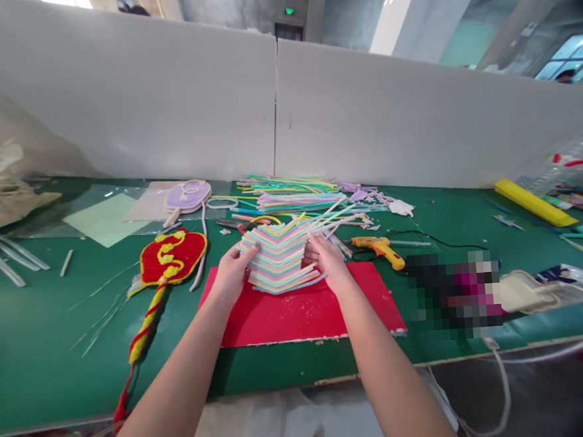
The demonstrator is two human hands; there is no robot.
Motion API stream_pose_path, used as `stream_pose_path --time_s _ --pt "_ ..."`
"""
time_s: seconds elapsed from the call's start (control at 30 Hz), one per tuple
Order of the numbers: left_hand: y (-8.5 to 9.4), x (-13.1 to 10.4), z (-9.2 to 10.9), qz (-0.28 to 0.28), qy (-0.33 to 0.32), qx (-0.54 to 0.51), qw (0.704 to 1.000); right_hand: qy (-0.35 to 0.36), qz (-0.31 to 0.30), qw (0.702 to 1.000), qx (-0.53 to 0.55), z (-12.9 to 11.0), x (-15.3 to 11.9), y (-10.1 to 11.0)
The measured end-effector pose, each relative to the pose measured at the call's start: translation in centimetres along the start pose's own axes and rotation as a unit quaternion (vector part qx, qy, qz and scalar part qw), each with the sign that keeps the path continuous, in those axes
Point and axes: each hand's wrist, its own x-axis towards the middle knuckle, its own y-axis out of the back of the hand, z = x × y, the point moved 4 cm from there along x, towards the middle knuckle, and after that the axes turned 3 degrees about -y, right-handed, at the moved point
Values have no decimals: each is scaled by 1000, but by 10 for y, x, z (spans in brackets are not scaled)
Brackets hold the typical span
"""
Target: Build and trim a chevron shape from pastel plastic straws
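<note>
Chevron strip piece was held in both hands, just above the red board, striped face toward the head camera. Left hand had its fingers closed on the left edge, thumb on the upper face, rest of the fingers mostly hidden. Right hand had its fingers curled in on the right edge, where strip ends ran out uneven; exact contact there was partly hidden. Two-sided hold probably kept the bands level and stopped the V from folding at its middle; my read, not something visible.

Red board lay flat on the green surface, near the front edge, centred between the forearms. Likely there as a work pad: bits stuck to it, front edge flaky.

Loose pastel strips lay heaped behind the piece, mostly lengthwise, so within easy reach of both hands, I'd judge. Glue gun rested on its side, right of the board, nozzle pointing left; handy for the right hand, presumably. Dark-jawed tool lay behind the left hand, partly covered.

Red-and-yellow fan sat left of the board, handle toward the front edge; purple fan behind it. Both looked parked out of the hands' way.
</note>
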Motion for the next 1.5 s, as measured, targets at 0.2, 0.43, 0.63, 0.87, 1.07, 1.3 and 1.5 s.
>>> stream_pose_path --time_s 0.2,0.43,0.63,0.87,1.07,1.3,1.5 --pt "6 2 4 64 -16 -52 996 -24 -25 999 13 -2 0 0" --pt "13 5 7 99 -45 -105 989 48 43 995 70 -12 1 13" --pt "14 6 12 124 -74 -140 980 31 14 997 -65 -1 1 2" --pt "11 5 13 100 -77 -123 984 -6 -152 983 -100 5 -19 -25" --pt "2 -1 15 74 -49 -70 994 21 -124 985 -117 10 -22 -30" --pt "0 1 10 1 -30 -54 998 57 -77 987 -126 5 -23 -27" --pt "-1 0 6 -22 10 -59 998 51 -78 987 -128 5 -22 -27"
